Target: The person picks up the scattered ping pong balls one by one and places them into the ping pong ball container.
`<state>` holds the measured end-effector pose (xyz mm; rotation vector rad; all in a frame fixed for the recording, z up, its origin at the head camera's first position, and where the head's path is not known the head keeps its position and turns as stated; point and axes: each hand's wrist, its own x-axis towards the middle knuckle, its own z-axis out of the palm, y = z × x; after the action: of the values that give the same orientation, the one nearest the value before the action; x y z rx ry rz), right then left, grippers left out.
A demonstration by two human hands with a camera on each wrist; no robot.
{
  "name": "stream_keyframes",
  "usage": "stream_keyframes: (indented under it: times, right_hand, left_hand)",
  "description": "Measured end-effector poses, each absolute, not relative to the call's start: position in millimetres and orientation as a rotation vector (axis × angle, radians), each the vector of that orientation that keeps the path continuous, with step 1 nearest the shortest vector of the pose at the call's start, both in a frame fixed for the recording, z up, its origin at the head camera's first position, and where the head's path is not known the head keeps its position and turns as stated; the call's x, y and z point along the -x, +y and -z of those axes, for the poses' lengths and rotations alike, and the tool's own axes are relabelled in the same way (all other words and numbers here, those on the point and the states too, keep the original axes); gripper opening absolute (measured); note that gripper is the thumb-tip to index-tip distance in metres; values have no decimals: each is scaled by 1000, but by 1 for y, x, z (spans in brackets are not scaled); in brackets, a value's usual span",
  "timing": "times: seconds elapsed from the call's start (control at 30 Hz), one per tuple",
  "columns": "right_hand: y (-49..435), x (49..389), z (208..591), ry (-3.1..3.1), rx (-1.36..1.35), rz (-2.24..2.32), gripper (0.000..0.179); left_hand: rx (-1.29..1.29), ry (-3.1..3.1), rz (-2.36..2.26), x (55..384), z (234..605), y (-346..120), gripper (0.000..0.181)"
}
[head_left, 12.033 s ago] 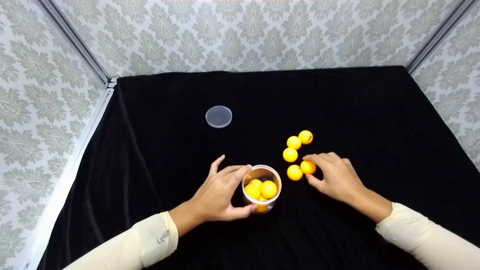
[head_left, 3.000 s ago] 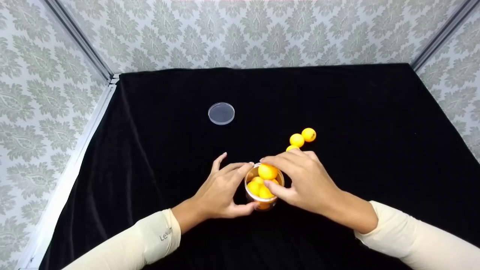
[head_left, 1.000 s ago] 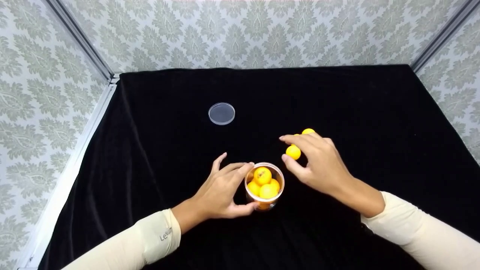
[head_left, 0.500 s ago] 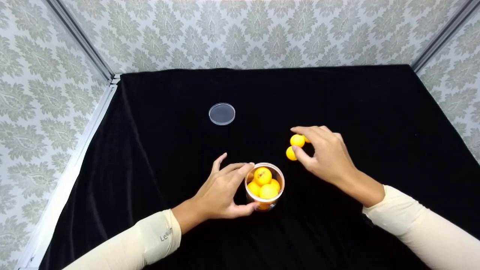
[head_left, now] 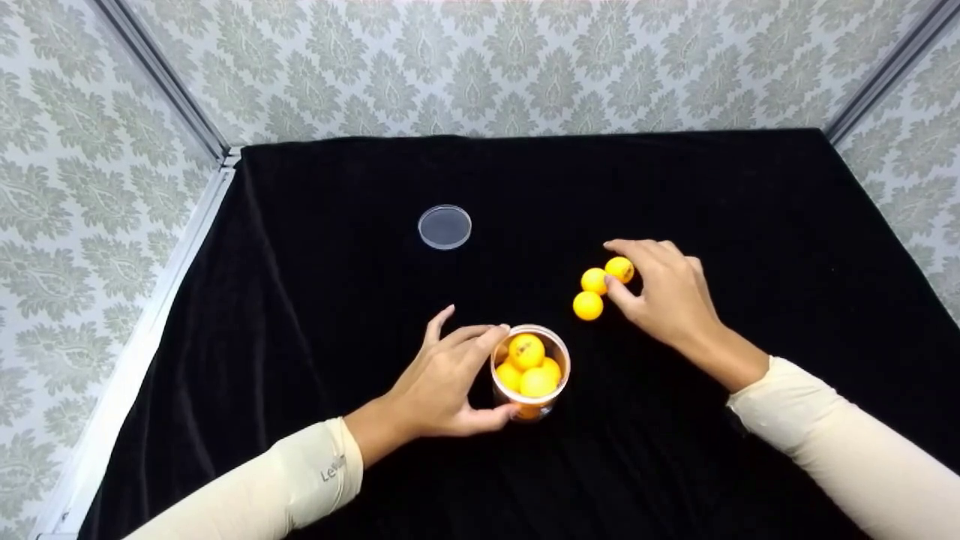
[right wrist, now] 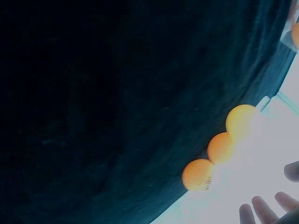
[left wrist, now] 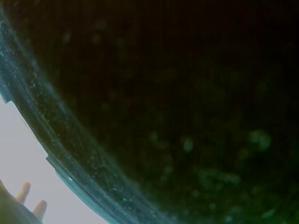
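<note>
My left hand point(head_left: 442, 382) holds a clear plastic jar point(head_left: 555, 346) at its left side, thumb at the front and fingertips at the rim. Several orange ping-pong balls point(head_left: 526, 351) fill it nearly to the top. Three more lie in a touching row on the cloth: a near ball point(head_left: 588, 306), a middle ball point(head_left: 593, 280) and a far ball point(head_left: 619, 269). My right hand point(head_left: 667, 292) hovers over the far end, thumb and fingers parted about the far ball. In the right wrist view, the fingertips point(right wrist: 264, 210) are apart from the balls point(right wrist: 198, 175).
A round clear lid point(head_left: 445, 227) lies flat beyond the jar, left of the loose balls. Black cloth point(head_left: 337, 225) covers the table. Patterned wall panels point(head_left: 480, 67) stand behind and at both sides. The left wrist view shows mostly dark cloth point(left wrist: 163, 93).
Two balls have left the cloth, and a lettered one now tops the pile in the jar. Over the last second my right hand moved away from the jar toward the far ball.
</note>
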<state>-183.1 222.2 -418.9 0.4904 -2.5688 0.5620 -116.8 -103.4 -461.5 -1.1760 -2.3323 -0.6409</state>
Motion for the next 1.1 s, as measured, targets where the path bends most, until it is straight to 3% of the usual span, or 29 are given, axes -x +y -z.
stream_keyframes:
  times: [1.1]
  right_hand:
    - [243,207,447,-2883,-375,-451,53]
  left_hand:
    - [1172,-2341,641,117,461,-103,88]
